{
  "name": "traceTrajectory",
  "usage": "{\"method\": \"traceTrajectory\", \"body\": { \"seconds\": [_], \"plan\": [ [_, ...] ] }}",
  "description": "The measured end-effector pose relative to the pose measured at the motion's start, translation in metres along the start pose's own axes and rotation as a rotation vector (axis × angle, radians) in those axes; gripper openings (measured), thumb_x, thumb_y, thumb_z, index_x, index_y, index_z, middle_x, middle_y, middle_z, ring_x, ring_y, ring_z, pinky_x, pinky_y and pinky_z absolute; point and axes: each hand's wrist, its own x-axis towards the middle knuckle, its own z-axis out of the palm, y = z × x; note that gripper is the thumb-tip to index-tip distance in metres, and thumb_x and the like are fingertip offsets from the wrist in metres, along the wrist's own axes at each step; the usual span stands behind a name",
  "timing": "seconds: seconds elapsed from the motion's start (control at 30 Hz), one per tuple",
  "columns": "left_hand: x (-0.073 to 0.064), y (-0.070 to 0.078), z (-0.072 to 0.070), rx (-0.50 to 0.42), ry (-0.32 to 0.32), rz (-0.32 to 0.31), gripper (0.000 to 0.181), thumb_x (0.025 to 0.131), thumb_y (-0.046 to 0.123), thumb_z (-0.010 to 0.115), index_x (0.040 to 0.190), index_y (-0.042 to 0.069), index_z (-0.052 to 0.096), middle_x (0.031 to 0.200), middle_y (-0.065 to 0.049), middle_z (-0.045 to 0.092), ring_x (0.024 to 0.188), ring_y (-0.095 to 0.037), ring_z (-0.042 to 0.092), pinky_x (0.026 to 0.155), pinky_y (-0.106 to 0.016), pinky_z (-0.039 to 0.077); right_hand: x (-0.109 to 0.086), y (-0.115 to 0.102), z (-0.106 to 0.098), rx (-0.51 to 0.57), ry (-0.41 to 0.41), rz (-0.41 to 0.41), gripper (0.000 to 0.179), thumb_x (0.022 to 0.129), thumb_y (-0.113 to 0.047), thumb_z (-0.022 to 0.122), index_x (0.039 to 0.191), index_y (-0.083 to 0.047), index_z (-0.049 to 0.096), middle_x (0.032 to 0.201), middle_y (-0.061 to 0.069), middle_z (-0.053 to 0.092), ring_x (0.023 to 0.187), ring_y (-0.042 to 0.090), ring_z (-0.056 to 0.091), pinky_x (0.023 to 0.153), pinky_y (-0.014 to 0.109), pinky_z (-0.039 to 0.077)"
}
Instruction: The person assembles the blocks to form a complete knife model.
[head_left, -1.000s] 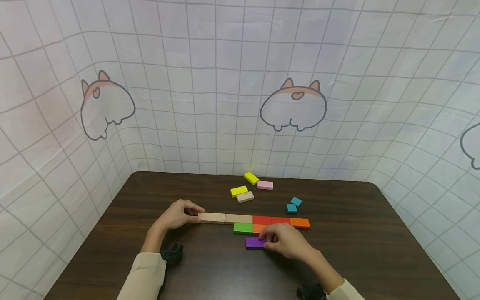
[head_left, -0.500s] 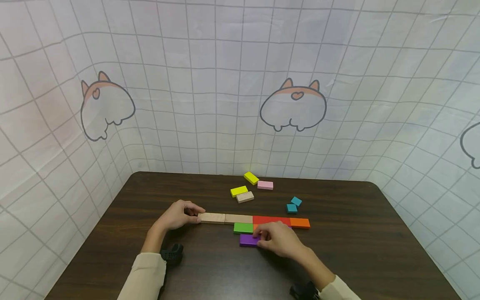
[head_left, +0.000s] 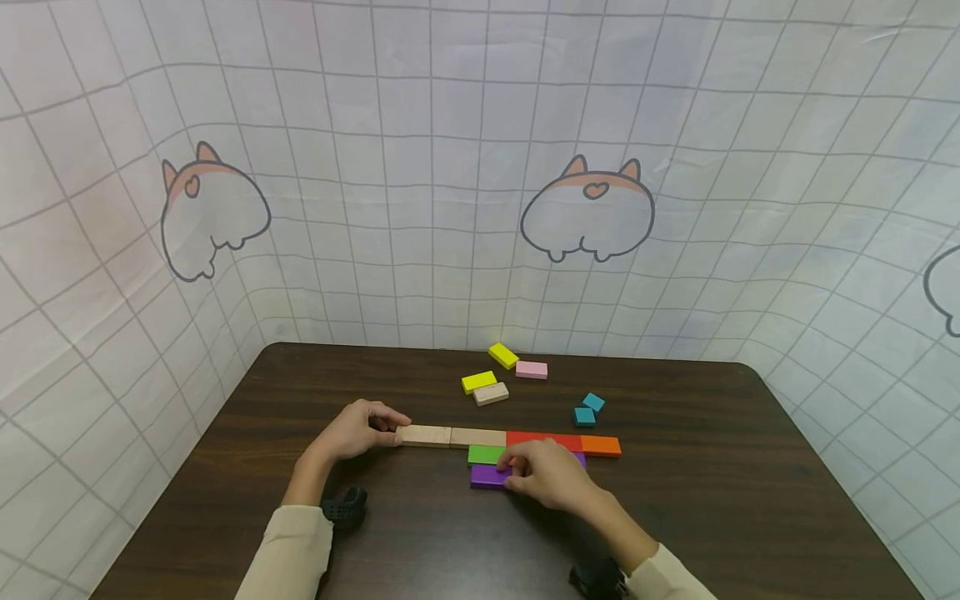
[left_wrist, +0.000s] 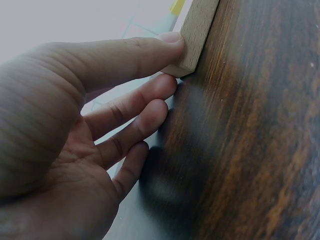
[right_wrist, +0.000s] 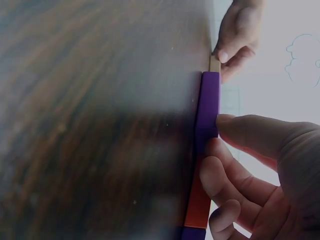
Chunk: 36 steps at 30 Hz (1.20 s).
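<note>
In the head view, my left hand point(head_left: 356, 431) pinches the left end of a plain wooden block point(head_left: 424, 436). Its thumb presses the block's side in the left wrist view. A second plain block point(head_left: 478, 437) continues the row, followed by red blocks point(head_left: 543, 440) and an orange block point(head_left: 601, 447). My right hand point(head_left: 553, 477) holds a purple block point(head_left: 489, 477) between thumb and fingers, at the near side of a green block point(head_left: 486, 454). That hand hides most of what lies right of the green block; a bit of another purple block point(head_left: 581, 457) shows there.
Behind the row lie two yellow blocks point(head_left: 503, 356), a pink block point(head_left: 532, 370) and a loose plain block point(head_left: 491, 394). Two small blue blocks point(head_left: 584, 417) sit farther right. A white gridded curtain point(head_left: 420, 250) hangs beyond the dark wooden table point(head_left: 720, 467).
My right hand has slid the purple block left and away from me, so it now lies along the green block's near side. The left hand has stayed in place.
</note>
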Motion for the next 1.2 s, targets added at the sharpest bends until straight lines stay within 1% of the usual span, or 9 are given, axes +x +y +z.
{"method": "traceTrajectory", "body": {
  "seconds": [0.07, 0.13, 0.3, 0.37, 0.53, 0.8, 0.9, 1.07, 1.2],
  "plan": [
    [0.000, 0.000, 0.000, -0.001, 0.001, -0.004, 0.024, 0.089, 0.019, 0.081, 0.113, 0.016, 0.080, 0.099, -0.001, 0.071, 0.084, -0.017, 0.058, 0.075, -0.032, 0.049, 0.001, -0.001, 0.000, -0.002, -0.003, 0.002, 0.012, 0.089, -0.019, 0.080, 0.100, -0.019, 0.077, 0.076, -0.011, 0.062, 0.067, 0.007, 0.053, 0.064, 0.024, 0.044],
    [0.000, 0.000, 0.000, 0.001, -0.002, 0.007, 0.025, 0.089, 0.019, 0.081, 0.113, 0.015, 0.079, 0.099, -0.002, 0.071, 0.083, -0.016, 0.058, 0.075, -0.032, 0.049, 0.002, -0.001, 0.001, -0.006, -0.006, 0.000, 0.012, 0.089, -0.019, 0.080, 0.100, -0.019, 0.077, 0.076, -0.011, 0.062, 0.067, 0.007, 0.053, 0.064, 0.024, 0.044],
    [-0.001, 0.001, -0.001, -0.005, -0.004, 0.005, 0.026, 0.089, 0.020, 0.081, 0.114, 0.013, 0.079, 0.100, -0.004, 0.072, 0.083, -0.015, 0.058, 0.074, -0.030, 0.049, 0.004, -0.002, 0.001, -0.007, -0.003, -0.008, 0.011, 0.089, -0.018, 0.080, 0.100, -0.019, 0.077, 0.076, -0.011, 0.061, 0.067, 0.006, 0.052, 0.064, 0.024, 0.044],
    [-0.001, 0.002, 0.000, -0.013, -0.004, 0.001, 0.025, 0.089, 0.019, 0.081, 0.113, 0.013, 0.079, 0.100, -0.004, 0.072, 0.083, -0.015, 0.058, 0.075, -0.032, 0.049, 0.004, -0.002, 0.002, -0.007, -0.002, -0.010, 0.011, 0.089, -0.018, 0.080, 0.100, -0.019, 0.077, 0.076, -0.011, 0.061, 0.067, 0.006, 0.052, 0.064, 0.024, 0.044],
    [-0.001, 0.002, 0.000, -0.020, -0.004, 0.012, 0.025, 0.089, 0.018, 0.081, 0.113, 0.012, 0.079, 0.100, -0.004, 0.072, 0.083, -0.017, 0.058, 0.075, -0.034, 0.049, 0.005, -0.003, 0.002, -0.008, -0.006, -0.005, 0.011, 0.089, -0.019, 0.080, 0.100, -0.019, 0.076, 0.076, -0.011, 0.061, 0.068, 0.006, 0.052, 0.064, 0.024, 0.043],
    [0.000, 0.001, -0.001, -0.009, 0.000, -0.003, 0.024, 0.089, 0.018, 0.081, 0.112, 0.016, 0.080, 0.098, -0.001, 0.071, 0.083, -0.018, 0.058, 0.075, -0.033, 0.049, 0.005, -0.005, 0.001, -0.010, -0.003, -0.005, 0.012, 0.089, -0.019, 0.080, 0.100, -0.019, 0.077, 0.076, -0.011, 0.062, 0.068, 0.006, 0.052, 0.065, 0.025, 0.044],
    [-0.001, 0.001, -0.001, -0.006, 0.000, 0.001, 0.024, 0.089, 0.018, 0.081, 0.113, 0.015, 0.080, 0.098, -0.002, 0.071, 0.082, -0.017, 0.058, 0.074, -0.032, 0.048, 0.005, -0.005, 0.000, -0.001, -0.008, -0.010, 0.012, 0.089, -0.019, 0.080, 0.101, -0.019, 0.077, 0.076, -0.011, 0.062, 0.067, 0.007, 0.052, 0.064, 0.025, 0.044],
    [-0.001, 0.002, 0.000, -0.012, -0.003, 0.013, 0.025, 0.089, 0.017, 0.081, 0.113, 0.013, 0.079, 0.098, -0.004, 0.071, 0.082, -0.017, 0.057, 0.074, -0.033, 0.048, 0.008, 0.001, -0.006, 0.029, -0.020, -0.027, 0.012, 0.091, -0.022, 0.079, 0.102, -0.019, 0.076, 0.077, -0.011, 0.065, 0.068, 0.006, 0.055, 0.064, 0.024, 0.046],
    [-0.001, 0.002, 0.000, -0.013, -0.002, 0.017, 0.025, 0.089, 0.017, 0.081, 0.113, 0.012, 0.079, 0.098, -0.004, 0.071, 0.082, -0.018, 0.056, 0.073, -0.033, 0.048, 0.015, 0.008, -0.018, 0.049, -0.022, -0.056, 0.015, 0.092, -0.023, 0.077, 0.107, -0.018, 0.076, 0.081, -0.010, 0.066, 0.070, 0.007, 0.056, 0.064, 0.023, 0.048]
  ]
}}
